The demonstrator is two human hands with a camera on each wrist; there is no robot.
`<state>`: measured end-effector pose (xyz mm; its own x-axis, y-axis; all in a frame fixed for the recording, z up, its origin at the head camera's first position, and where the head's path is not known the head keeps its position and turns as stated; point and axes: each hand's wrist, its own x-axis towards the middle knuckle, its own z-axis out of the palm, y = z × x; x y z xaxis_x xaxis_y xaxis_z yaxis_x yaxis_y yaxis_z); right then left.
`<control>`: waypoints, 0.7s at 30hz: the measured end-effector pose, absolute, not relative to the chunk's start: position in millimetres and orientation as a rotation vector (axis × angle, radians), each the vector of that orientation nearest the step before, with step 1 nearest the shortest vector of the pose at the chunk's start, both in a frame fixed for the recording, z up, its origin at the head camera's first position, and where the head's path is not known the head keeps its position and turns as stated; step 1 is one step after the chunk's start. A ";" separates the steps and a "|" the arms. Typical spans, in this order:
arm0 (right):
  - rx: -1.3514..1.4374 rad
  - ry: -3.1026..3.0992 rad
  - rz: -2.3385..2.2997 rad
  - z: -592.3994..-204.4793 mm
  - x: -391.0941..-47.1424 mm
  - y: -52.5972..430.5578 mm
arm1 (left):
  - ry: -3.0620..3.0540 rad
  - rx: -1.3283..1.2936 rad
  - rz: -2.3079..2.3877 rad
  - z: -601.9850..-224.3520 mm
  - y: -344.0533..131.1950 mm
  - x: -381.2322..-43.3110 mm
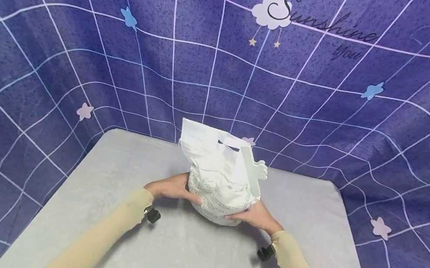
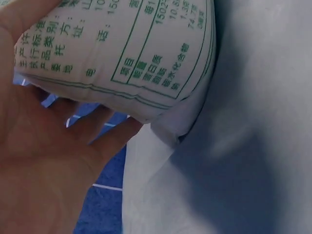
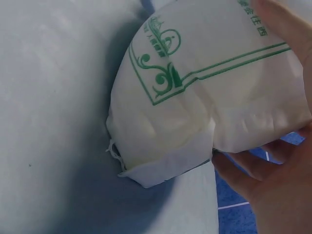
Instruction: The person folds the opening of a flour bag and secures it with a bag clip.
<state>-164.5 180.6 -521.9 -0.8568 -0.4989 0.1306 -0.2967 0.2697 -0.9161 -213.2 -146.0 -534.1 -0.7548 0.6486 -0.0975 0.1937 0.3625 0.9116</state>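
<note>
A white cloth flour bag (image 1: 218, 191) with green print is held between both hands, tilted, its flat top with a cut-out handle slot leaning up and left. My left hand (image 1: 174, 186) grips the lower left side, thumb across the front; in the left wrist view its fingers (image 2: 114, 139) curl under the printed bag (image 2: 141, 63). On the lower right, my right hand (image 1: 255, 215) grips with its thumb in front and its fingers (image 3: 239, 175) behind the bag (image 3: 195, 112). A long pale bag clip (image 1: 250, 168) with a hand-shaped end lies along the bag's right edge.
The bag is over a table with a light grey cover (image 1: 140, 248). Behind the table and at both sides hangs a purple-blue curtain (image 1: 190, 66) with a grid, stars and a cloud. A black wrist camera (image 1: 152, 214) sits on the left wrist, another (image 1: 265, 253) on the right.
</note>
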 end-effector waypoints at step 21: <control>-0.862 2.206 -1.447 -512.5 -200.4 199.1 | 2.479 0.520 1.480 -545.4 -126.9 -167.3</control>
